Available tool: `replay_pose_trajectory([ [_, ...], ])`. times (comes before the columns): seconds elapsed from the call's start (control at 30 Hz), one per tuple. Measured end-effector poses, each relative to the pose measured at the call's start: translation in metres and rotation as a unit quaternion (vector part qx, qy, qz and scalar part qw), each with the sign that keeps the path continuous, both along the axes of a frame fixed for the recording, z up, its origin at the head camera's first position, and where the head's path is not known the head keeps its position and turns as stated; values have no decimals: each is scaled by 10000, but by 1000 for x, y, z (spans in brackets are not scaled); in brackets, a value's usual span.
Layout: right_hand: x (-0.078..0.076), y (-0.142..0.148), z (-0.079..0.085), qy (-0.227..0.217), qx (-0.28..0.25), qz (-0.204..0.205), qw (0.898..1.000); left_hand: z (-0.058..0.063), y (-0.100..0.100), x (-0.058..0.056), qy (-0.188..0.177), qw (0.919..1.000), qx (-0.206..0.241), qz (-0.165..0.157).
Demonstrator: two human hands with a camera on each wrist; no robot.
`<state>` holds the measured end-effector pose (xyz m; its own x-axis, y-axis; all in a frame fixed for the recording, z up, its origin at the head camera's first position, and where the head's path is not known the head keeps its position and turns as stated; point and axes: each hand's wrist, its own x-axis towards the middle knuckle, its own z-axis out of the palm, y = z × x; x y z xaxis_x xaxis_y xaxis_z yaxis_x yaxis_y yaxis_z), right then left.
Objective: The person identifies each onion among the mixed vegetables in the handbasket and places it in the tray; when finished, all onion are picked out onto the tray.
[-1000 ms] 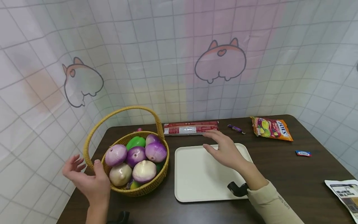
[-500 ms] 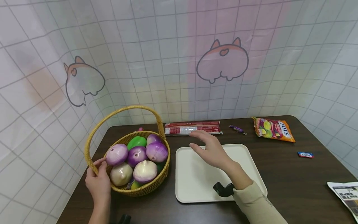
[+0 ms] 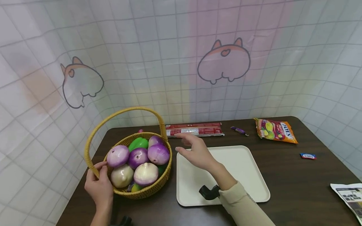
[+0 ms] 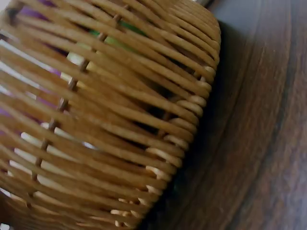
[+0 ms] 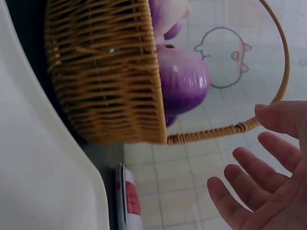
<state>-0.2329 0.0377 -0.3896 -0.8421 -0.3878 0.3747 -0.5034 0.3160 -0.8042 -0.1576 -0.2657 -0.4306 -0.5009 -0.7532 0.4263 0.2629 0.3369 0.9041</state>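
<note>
A yellow wicker basket (image 3: 150,190) with a tall arched handle stands on the table's left side. Several glossy purple-and-white onions (image 3: 138,157) fill it, along with a green pepper (image 3: 138,143). My left hand (image 3: 99,186) grips the basket's left side where the handle meets the rim; part of the fingers is hidden behind the wicker. The left wrist view has only the woven side of the basket (image 4: 110,110) and the table. My right hand (image 3: 198,153) hovers above the left part of a white tray (image 3: 234,169), fingers apart, holding nothing, a short way right of the basket.
Behind the tray lies a long red package (image 3: 195,129), with a purple-wrapped candy (image 3: 239,130) beside it. Farther right are a candy bag (image 3: 275,131), a small blue packet (image 3: 308,156) and a printed sheet (image 3: 349,196). A grid-patterned curtain (image 3: 158,62) rises behind the table.
My left hand has come in from the left and taken hold of the basket's side. The right hand has moved leftward over the tray toward the basket. The basket stays in place.
</note>
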Motion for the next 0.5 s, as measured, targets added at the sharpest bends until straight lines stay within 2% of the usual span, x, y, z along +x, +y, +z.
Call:
replay_pose_trajectory([
  [0.13, -2, -15, 1, -143, -155, 166, 9996, 1, -1, 6, 100, 9998, 54, -188],
  [0.33, -7, -32, -1, -277, -300, 457, 9981, -8, -4, 7, 214, 9987, -399, -237],
  [0.5, -7, -43, -3, -454, -450, 540, 9965, -7, -2, 8, 375, 9978, -480, -256],
])
